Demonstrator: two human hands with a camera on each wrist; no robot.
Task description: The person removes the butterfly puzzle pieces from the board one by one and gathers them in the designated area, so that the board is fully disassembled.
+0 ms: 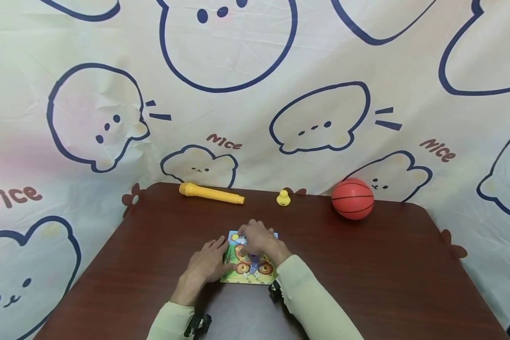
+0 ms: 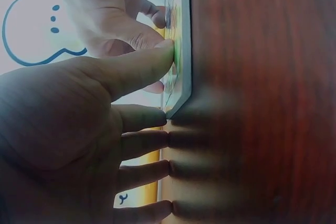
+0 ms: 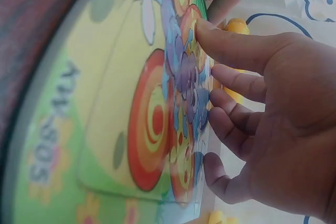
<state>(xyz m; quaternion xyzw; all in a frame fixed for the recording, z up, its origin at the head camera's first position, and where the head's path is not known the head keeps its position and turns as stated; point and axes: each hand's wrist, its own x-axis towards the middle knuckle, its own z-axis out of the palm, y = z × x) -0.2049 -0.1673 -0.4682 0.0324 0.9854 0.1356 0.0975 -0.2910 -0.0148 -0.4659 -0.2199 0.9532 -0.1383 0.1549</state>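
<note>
A picture puzzle board (image 1: 253, 275) with a butterfly design lies flat on the table before me. My left hand (image 1: 206, 264) is at its left side; in the left wrist view, the thumb (image 2: 152, 64) rests on the board's face near the edge, while the straight fingers reach down to the tabletop. Over the upper part of the board, my right hand (image 1: 261, 241) touches the picture with its fingertips. Those fingers (image 3: 244, 85) look loosely bent in the right wrist view, and no loose piece shows between them. The head view hides part of the butterfly beneath this hand.
Along the back edge of the dark wooden table (image 1: 153, 264) lie a yellow toy microphone (image 1: 212, 193), a small yellow duck (image 1: 283, 198) and a red ball (image 1: 352, 199) with black lines. Behind them hangs a printed cloth (image 1: 255, 113).
</note>
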